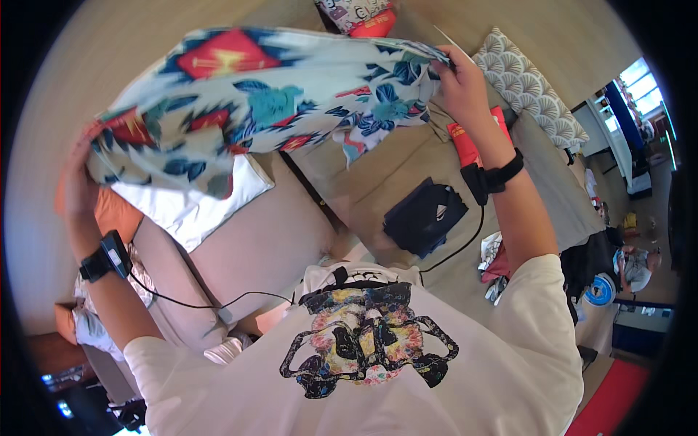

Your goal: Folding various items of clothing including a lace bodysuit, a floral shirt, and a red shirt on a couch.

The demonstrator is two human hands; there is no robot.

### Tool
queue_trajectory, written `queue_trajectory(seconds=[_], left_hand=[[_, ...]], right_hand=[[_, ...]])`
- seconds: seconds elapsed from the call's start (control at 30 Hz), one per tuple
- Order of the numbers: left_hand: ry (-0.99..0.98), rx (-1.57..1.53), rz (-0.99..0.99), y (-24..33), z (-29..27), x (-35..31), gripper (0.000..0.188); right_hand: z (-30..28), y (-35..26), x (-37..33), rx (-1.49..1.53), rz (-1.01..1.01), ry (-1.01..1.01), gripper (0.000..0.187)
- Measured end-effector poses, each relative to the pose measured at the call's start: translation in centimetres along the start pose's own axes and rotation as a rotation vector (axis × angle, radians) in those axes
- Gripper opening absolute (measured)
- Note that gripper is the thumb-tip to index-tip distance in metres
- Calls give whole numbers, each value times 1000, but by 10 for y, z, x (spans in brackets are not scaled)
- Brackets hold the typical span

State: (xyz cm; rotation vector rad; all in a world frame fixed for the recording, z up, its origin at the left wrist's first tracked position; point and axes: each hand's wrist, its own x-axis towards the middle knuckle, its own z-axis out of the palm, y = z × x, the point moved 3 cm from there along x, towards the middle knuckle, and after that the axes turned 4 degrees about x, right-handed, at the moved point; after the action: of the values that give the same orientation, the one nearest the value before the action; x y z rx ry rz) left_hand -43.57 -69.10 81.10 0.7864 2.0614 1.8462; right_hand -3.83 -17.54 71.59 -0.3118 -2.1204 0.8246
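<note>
A white cloth with teal flowers and red diamond shapes is stretched in the air across the upper part of the head view, its lower edge hanging loose. At its far left end, my left hand is closed on the edge, its fingers partly hidden and blurred. My right hand pinches the upper right corner between thumb and fingers. Whether the cloth is a garment or a plain sheet, I cannot tell. Below it, a folded dark navy garment lies flat on the sofa.
A white cushion and an orange cushion lie at the left. At right are a shell-patterned cushion, a red packet and crumpled clothes. Cables run from both wrist bands. Another person sits far right.
</note>
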Motion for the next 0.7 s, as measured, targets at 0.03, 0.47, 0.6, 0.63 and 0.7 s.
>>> queue_trajectory(seconds=[0.03, 0.47, 0.6, 0.63, 0.7], left_hand=[[-293, 67, -15, -11, -1, -1, 41], [-663, 430, 293, -78, 380, -36, 24], [-266, 393, 319, -66, 357, -15, 24], [-176, 408, 384, -58, 350, -15, 23], [-151, 435, 391, -41, 353, -18, 22]], right_hand=[[-3, 0, -3, 76, 62, -41, 15], [25, -64, 15, -52, -78, -573, 23], [-14, -37, 0, -654, -206, -252, 17], [-18, -33, -7, -709, -175, -186, 15], [-15, -34, -21, -488, -180, 6, 12]])
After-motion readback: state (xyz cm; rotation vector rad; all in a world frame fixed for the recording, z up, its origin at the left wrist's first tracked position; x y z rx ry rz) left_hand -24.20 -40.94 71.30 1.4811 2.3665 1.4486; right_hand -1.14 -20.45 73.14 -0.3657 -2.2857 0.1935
